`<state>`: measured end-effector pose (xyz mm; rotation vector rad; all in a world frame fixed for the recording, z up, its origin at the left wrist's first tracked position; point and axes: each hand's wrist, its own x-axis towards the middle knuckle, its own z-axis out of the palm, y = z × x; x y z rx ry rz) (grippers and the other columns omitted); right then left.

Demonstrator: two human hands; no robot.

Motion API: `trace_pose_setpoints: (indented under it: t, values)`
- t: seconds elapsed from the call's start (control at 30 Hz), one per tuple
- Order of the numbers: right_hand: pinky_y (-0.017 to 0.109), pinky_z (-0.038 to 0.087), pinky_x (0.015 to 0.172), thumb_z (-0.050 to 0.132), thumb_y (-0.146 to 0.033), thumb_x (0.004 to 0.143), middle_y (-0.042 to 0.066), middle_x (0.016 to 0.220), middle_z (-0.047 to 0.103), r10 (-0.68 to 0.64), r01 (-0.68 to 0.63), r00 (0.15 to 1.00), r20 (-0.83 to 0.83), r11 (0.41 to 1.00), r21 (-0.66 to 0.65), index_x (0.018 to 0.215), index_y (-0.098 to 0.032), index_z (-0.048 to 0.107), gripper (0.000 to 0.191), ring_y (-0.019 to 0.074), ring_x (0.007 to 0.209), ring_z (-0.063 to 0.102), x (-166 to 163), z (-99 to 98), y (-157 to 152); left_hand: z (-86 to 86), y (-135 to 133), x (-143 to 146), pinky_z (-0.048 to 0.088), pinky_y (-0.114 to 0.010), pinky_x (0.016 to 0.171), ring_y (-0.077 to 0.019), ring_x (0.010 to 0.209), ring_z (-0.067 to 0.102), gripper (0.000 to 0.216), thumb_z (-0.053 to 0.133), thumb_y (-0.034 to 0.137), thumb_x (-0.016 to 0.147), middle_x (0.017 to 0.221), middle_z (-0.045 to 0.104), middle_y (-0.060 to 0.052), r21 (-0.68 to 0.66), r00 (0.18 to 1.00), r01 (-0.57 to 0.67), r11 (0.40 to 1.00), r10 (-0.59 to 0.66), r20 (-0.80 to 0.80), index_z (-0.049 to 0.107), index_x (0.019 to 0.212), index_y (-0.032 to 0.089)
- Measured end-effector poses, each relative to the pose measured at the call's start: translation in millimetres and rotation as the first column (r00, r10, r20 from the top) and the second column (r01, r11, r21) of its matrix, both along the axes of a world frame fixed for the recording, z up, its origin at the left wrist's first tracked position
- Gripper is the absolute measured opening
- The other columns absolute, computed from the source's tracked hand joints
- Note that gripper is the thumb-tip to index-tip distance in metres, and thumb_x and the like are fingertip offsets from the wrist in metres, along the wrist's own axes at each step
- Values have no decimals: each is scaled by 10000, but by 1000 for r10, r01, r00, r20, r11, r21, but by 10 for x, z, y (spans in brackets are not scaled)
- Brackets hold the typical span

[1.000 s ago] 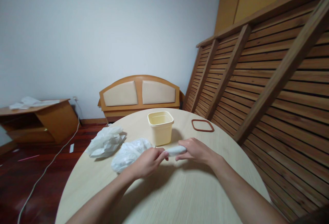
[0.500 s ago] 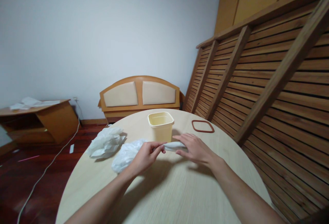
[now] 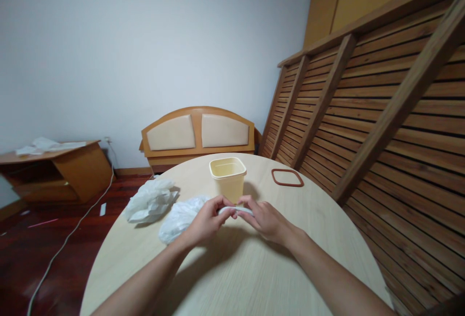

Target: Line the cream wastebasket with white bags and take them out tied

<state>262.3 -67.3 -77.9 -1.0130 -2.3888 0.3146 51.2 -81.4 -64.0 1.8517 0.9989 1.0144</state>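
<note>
Between my two hands is a narrow, folded white plastic bag (image 3: 241,209), held just above the table and in front of the yellow bin (image 3: 228,185). My left hand (image 3: 208,219) pinches its left end between thumb and fingers. On the right end, the thumb and fingers of my right hand (image 3: 268,220) are closed. The fingertips of both hands nearly meet at the middle, and they cover part of the bag. The bin stands upright with its top uncovered. Just left of my left hand lies a crumpled white plastic bag (image 3: 178,219).
Another crumpled plastic bag (image 3: 150,202) rests near the left edge of the round table (image 3: 232,277). A brown rounded frame (image 3: 287,177) lies flat to the right of the bin. Slatted wooden panels (image 3: 348,127) lean along the right side, and a headboard (image 3: 198,134) stands behind.
My right hand has moved left, closer to my left hand, and its fingers have closed on the folded bag. Less of the bag shows between the hands.
</note>
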Motion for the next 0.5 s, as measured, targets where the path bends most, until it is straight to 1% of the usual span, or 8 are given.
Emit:
trace_pose_setpoints:
  t: [0.07, 0.13, 0.2, 0.27, 0.33, 0.4, 0.43, 0.5]
  values:
    - [271, 475, 651, 453, -378, 1048, 68, 950, 741, 43, -40, 998, -54, 998, 43, 1123, -204, 532, 205, 198, 771, 724, 32, -29, 35, 40, -1, -15, 394, -231, 599, -111, 606, 492, 316, 627, 472, 884, 733, 668, -11, -57, 998, 25, 998, -21, 60, 606, 826, 162]
    - [267, 469, 653, 436, -358, 1053, 55, 917, 724, 82, -72, 992, -98, 992, 105, 1055, -210, 534, 177, 175, 743, 695, 43, -58, 61, 65, -2, -26, 400, -233, 607, -106, 599, 491, 365, 675, 516, 851, 689, 643, 4, -101, 989, 55, 993, -41, 144, 585, 803, 166]
    - [266, 479, 683, 428, -333, 1057, 46, 915, 709, 131, -109, 983, -129, 980, 164, 1030, -218, 543, 165, 164, 768, 679, 32, -75, 72, 75, -4, -29, 402, -234, 613, -100, 589, 494, 414, 727, 550, 809, 650, 623, 16, -146, 968, 87, 985, -49, 245, 569, 783, 168]
    - [270, 491, 716, 435, -306, 1057, 36, 921, 699, 157, -123, 977, -143, 968, 219, 1051, -228, 555, 143, 159, 795, 671, 6, -79, 69, 75, -7, -27, 412, -234, 631, -100, 605, 521, 434, 777, 549, 774, 674, 651, 6, -183, 931, 101, 978, -28, 364, 578, 799, 164]
    - [289, 503, 742, 465, -268, 1044, 32, 932, 697, 146, -104, 980, -132, 954, 280, 1104, -234, 556, 115, 164, 805, 667, -24, -77, 60, 71, -8, -24, 440, -240, 674, -112, 660, 578, 424, 818, 511, 756, 760, 710, -25, -198, 881, 101, 975, 5, 473, 606, 860, 159]
    - [321, 514, 761, 511, -210, 1011, 43, 957, 698, 105, -69, 990, -90, 940, 333, 1169, -225, 547, 162, 184, 820, 663, -47, -70, 49, 61, 0, -23, 477, -258, 748, -137, 761, 641, 398, 822, 460, 776, 892, 755, -63, -194, 842, 93, 977, 26, 538, 631, 954, 160]
    - [338, 519, 770, 534, -177, 987, 52, 969, 697, 84, -59, 995, -56, 934, 354, 1199, -218, 542, 215, 197, 835, 661, -55, -65, 45, 52, 9, -25, 492, -273, 792, -152, 820, 663, 390, 811, 440, 796, 966, 764, -81, -182, 836, 89, 979, 26, 549, 636, 1008, 164]
    - [365, 526, 795, 564, -111, 937, 66, 989, 690, 60, -62, 998, 18, 922, 382, 1237, -209, 541, 316, 220, 884, 655, -63, -49, 38, 24, 29, -30, 505, -311, 887, -186, 953, 684, 381, 769, 415, 843, 1119, 751, -110, -122, 850, 64, 990, 10, 527, 629, 1103, 174]
